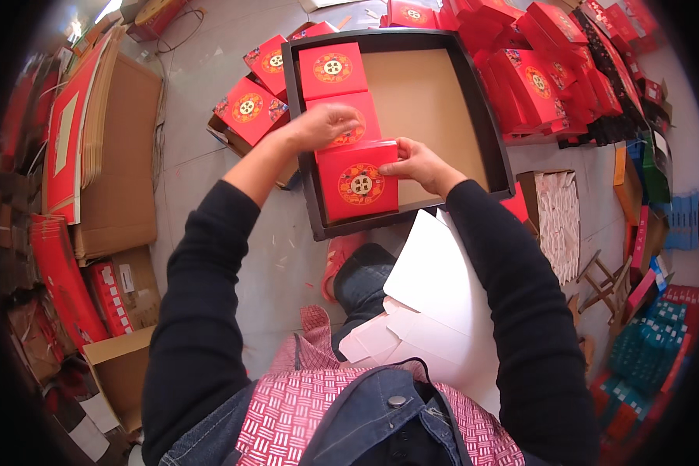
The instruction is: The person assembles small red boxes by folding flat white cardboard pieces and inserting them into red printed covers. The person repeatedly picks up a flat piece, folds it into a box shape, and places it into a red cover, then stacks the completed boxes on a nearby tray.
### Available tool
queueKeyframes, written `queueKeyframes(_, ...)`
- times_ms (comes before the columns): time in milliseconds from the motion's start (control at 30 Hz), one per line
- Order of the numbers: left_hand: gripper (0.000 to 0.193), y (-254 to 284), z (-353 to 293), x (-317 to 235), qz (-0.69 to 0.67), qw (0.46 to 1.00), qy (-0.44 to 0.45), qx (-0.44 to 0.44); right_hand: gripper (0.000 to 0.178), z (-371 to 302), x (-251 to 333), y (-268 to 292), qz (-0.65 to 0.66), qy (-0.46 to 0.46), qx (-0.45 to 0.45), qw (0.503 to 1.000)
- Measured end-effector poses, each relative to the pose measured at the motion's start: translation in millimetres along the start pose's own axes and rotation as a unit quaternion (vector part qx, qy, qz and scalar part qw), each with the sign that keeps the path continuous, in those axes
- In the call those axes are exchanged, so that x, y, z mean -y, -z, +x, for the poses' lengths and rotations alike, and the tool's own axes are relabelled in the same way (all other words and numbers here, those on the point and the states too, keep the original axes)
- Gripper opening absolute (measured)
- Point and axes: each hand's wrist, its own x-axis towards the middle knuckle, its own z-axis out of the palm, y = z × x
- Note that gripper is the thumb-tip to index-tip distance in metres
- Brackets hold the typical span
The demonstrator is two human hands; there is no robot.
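Head view, as I follow it from my distant station: a shallow black-rimmed rectangular tray with a plain tan base (423, 97) lies ahead of the wearer, slightly skewed, and what carries it is hidden from me. Along its left side stands a column of three glossy red square boxes, each bearing a round gold-and-orange emblem: the far red box (334, 68) in the upper left corner, the middle red box (370, 113) just below it, and the near red box (359, 203) at the tray's near wall. The right hand (418, 166) grips the near red box at its upper right corner, thumb laid on the top face and fingers along the edge. The left hand (328, 126) reaches across the middle red box with fingers loosely bent, partly covering the emblem; I cannot tell whether it touches or grips that box. The tan base right of the column is bare. Outside the tray's left wall, similar emblem-marked red boxes (248, 109) lie on the pale grey floor (198, 186); beyond its right wall I find a large heap of red boxes (536, 81). Stiff white sheets (443, 268) lie over the wearer's lap, beside a pink-and-white patterned apron (287, 408). At far left, tall brown cardboard panels (124, 155) stand upright; at right, a brown carton of pale folded pieces (558, 221) stands near a small wooden folding stool (604, 281).
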Motion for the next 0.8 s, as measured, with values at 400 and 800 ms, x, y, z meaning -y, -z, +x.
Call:
queueKeyframes(400, 0.092, 3, 21, 9, 0.502, 0.859, -0.055, 0.088, 0.051, -18, 10, -3, 0.052, -0.029, 0.036, 0.998)
queueKeyframes(800, 0.096, 18, 34, 14, 0.517, 0.846, -0.04, 0.123, 0.049, -2, 10, -7, 0.025, -0.055, 0.049, 0.997)
